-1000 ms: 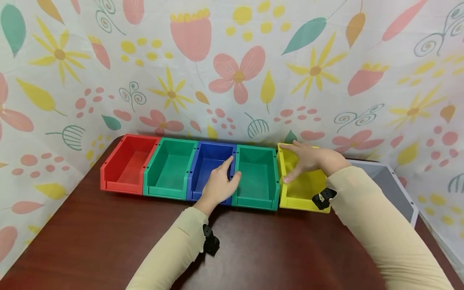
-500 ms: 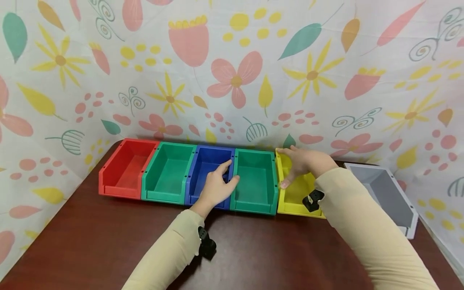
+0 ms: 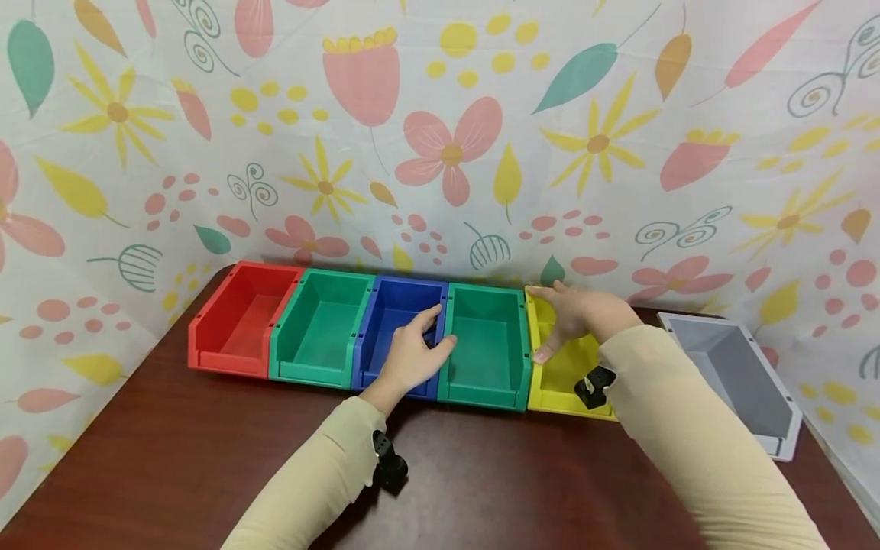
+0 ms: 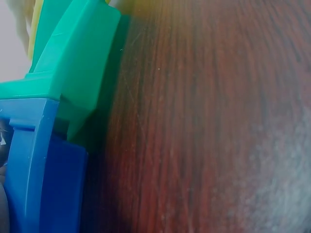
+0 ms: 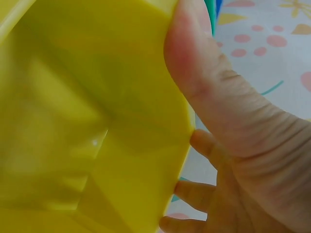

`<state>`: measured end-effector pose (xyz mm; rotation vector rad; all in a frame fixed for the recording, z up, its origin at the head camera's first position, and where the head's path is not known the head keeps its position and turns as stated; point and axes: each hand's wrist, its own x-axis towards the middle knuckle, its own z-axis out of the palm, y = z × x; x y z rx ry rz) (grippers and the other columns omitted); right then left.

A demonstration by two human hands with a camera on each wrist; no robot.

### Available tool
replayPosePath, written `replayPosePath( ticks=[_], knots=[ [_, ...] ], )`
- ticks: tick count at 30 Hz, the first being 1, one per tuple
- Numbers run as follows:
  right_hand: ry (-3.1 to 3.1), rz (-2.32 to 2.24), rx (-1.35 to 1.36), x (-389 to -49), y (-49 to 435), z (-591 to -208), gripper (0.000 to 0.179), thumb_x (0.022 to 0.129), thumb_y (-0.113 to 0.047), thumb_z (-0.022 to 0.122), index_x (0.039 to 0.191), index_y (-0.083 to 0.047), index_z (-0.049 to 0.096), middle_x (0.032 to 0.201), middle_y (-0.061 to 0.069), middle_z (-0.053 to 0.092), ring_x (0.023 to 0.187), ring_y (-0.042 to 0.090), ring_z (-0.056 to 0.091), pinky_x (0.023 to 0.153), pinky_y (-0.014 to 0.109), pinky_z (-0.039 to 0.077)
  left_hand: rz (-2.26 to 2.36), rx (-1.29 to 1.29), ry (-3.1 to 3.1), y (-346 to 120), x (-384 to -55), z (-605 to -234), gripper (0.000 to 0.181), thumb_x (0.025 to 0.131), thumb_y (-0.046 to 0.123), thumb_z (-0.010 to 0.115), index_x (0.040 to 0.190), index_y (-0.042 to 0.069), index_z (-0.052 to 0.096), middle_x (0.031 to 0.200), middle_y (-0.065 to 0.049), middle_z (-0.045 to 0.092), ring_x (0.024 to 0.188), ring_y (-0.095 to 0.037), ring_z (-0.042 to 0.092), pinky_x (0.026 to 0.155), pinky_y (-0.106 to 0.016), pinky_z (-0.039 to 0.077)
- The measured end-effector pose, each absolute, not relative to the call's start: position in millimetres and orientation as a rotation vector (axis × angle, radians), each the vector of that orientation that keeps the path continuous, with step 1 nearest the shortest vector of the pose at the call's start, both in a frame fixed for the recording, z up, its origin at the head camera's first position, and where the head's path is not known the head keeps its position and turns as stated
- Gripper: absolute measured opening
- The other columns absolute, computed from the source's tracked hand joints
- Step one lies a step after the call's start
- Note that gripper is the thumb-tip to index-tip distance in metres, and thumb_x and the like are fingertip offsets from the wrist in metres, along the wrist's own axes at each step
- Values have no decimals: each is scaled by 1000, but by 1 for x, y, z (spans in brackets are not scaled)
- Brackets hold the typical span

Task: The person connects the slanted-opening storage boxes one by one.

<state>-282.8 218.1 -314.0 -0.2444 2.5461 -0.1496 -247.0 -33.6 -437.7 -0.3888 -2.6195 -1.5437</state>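
A yellow bin (image 3: pixel 569 367) stands at the right end of a row of bins. My right hand (image 3: pixel 580 309) holds its left side, with the thumb over the near part of the rim. In the right wrist view the other fingers (image 5: pixel 194 196) lie against the outside of the yellow wall. My left hand (image 3: pixel 412 355) lies over the blue bin (image 3: pixel 399 296). Its index finger is straight and its thumb spread, at the wall shared with a green bin (image 3: pixel 481 359); the lower fingers are hidden. A dark shiny thing (image 4: pixel 4 141) shows beside that hand in the left wrist view.
Further left in the row are another green bin (image 3: pixel 326 332) and a red bin (image 3: pixel 247 321). A grey bin (image 3: pixel 742 367) stands at the right, apart from the row, partly behind my right sleeve. A flower-patterned cloth (image 3: pixel 440 153) hangs behind the brown table (image 3: pixel 481 481).
My right hand has shifted slightly left with the yellow bin, and the narrow gap to the green bin has closed. More of the grey bin shows. My left hand stays in place.
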Motion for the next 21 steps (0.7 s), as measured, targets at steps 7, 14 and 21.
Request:
replayPosePath(
  ticks=[7,14,21],
  knots=[
    [2550,-151,-238,-283,217,-318,127,55,-58,79,154,-19,10,154,30,0,137,56,7,101,73,20,-1520,-426,-2607,-34,-248,-438,59,89,29,59,143,13,43,136,-19,53,31,-11,36,43,-26,38],
    [2550,-105,-234,-282,214,-321,129,54,-59,79,154,-18,8,154,31,1,136,57,9,101,71,23,-1507,-461,-2628,-36,-248,-439,60,90,31,58,144,13,40,137,-18,51,32,-10,31,43,-25,39],
    [2556,-93,-187,-282,210,-325,129,53,-59,79,154,-20,9,155,29,1,135,57,11,99,70,28,-1495,-481,-2623,-36,-249,-437,60,90,29,58,144,11,40,113,-20,66,31,-9,28,40,-25,35]
  ],
)
